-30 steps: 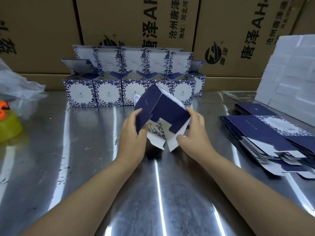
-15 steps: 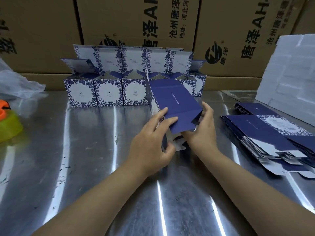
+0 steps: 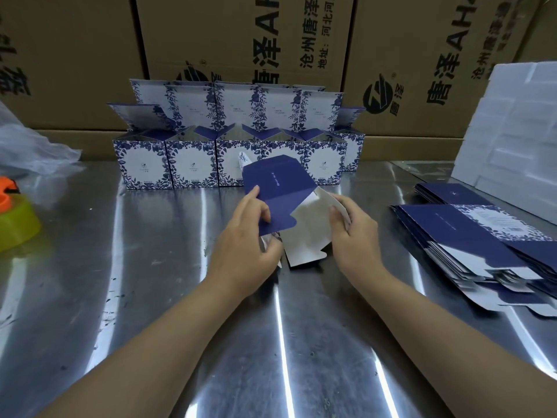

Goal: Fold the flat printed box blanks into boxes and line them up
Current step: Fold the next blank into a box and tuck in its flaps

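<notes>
In the left hand (image 3: 244,251) a navy flap of the box (image 3: 280,182) is pinched; in the right hand (image 3: 355,236) its white flap is gripped. It's held low over the worktop (image 3: 150,267), before the finished row (image 3: 193,164). Light thin card, probably easily creased, so best gripped near folds.

Bare worktop (image 3: 150,282) lies near and left. Far, a box row (image 3: 235,158) blocks; right, the blanks stack (image 3: 470,236) and foam (image 3: 512,131).
</notes>
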